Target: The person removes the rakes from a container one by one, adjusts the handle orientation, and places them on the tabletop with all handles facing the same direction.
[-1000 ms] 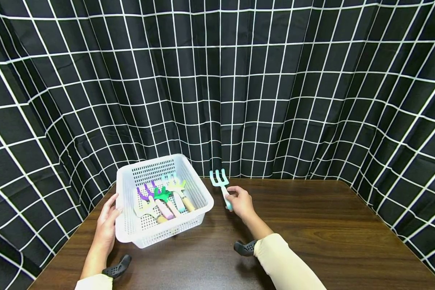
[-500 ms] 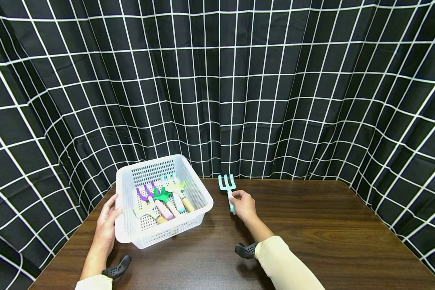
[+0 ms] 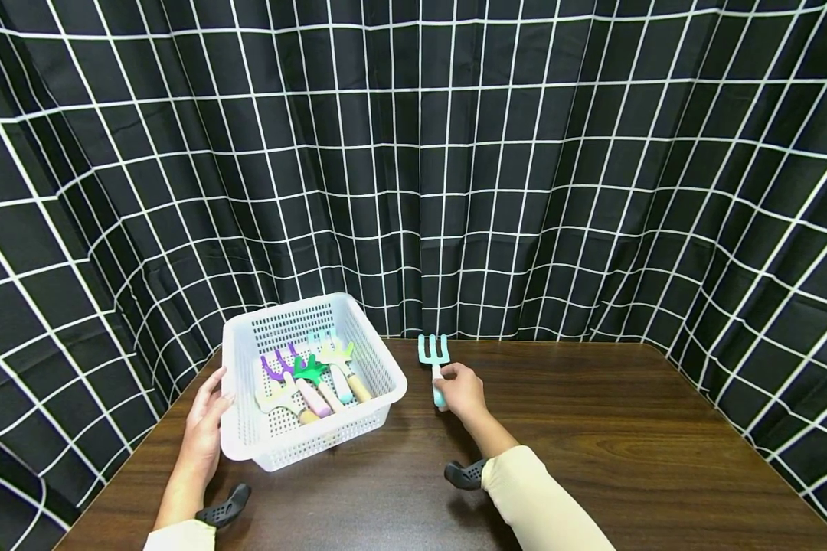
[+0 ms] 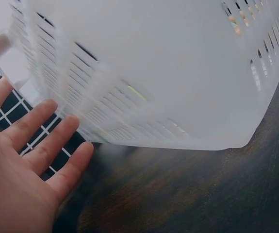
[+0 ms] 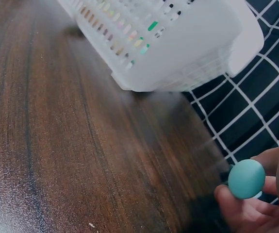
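Observation:
My right hand (image 3: 463, 389) pinches the handle of a light blue hand fork (image 3: 433, 350), its tines toward the table's back edge. In the right wrist view, the rounded teal handle end (image 5: 246, 179) shows between thumb and fingers. Whether the fork touches the table is unclear. My left hand (image 3: 203, 421) rests at the left side of a white plastic basket (image 3: 244, 425); its fingers (image 4: 64, 177) look spread and nearly straight in the left wrist view. Inside the basket lie a purple hand fork (image 3: 276, 367), a green rake-like tool (image 3: 310, 370) and several other small garden tools.
The basket stands tilted in angle on the left half of the dark wooden table (image 3: 593, 444). Behind the table hangs a black curtain (image 3: 496, 191) with a white grid. Each wrist wears a black strap mount (image 3: 465, 474).
My right hand has brought the hand fork slightly right and nearer to me, turning it more upright in the head view. My left hand and the basket have stayed put.

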A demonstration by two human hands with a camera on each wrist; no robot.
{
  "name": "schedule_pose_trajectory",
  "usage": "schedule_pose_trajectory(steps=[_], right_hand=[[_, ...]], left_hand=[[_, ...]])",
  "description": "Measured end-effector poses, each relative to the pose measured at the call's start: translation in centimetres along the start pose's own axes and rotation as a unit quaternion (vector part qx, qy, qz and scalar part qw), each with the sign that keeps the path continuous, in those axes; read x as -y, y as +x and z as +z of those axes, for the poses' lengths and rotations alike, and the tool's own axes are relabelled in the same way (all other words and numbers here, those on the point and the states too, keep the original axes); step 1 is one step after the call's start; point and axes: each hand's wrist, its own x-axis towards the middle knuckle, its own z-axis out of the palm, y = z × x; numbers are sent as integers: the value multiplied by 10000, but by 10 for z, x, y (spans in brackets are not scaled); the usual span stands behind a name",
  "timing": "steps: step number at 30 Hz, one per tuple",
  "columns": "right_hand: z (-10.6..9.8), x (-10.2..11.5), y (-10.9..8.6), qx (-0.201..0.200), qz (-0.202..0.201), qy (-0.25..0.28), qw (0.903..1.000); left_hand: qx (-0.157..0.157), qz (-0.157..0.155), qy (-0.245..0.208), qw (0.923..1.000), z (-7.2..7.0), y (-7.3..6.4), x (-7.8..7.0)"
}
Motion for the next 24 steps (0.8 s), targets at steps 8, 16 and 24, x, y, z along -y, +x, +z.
schedule_pose_trajectory(steps=[8, 16, 24], right_hand=[[2, -1, -2, 293, 373, 224, 9986], [8, -8, -1, 321, 534, 249, 9977], [16, -6, 5, 272, 425, 361, 9981]], left_hand=[[68, 67, -63, 9999, 0, 0, -1], [63, -120, -48, 9999, 1, -2, 1], [122, -10, -229, 9997, 0, -1, -1]])
